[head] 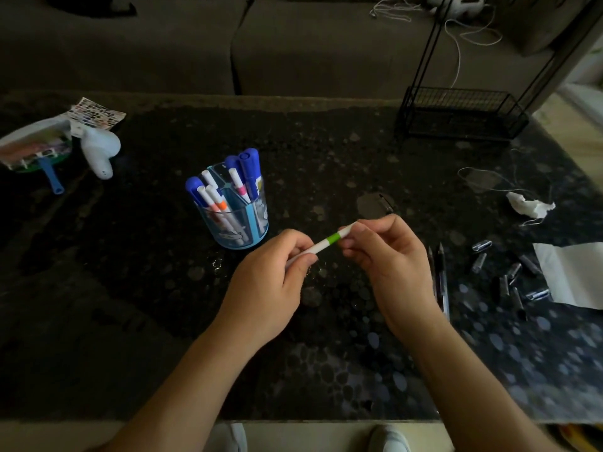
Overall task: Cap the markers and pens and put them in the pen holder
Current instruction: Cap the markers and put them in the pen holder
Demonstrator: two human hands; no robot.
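Spanning both hands, the green-banded marker (321,243) is pinched by left fingers (298,247) and right fingers (354,243).

- No words, brand names or numbers can be read anywhere in this view.
- Pen holder (239,234): its clear blue wall carries pale, cloud-like printed shapes. No lettering can be made out on it.
- Blue marker (250,172) standing in the pen holder: a light label with a touch of yellow sits on its barrel. The print is too blurred to read.
- Sheet (98,113) on the tabletop, far to the left of the pen holder and behind it: rows of tiny coloured marks cover it, all too small to read.
- White marker (329,240) with a green band, just in front of the pen holder and to its right: the part of the barrel that shows has no legible lettering.
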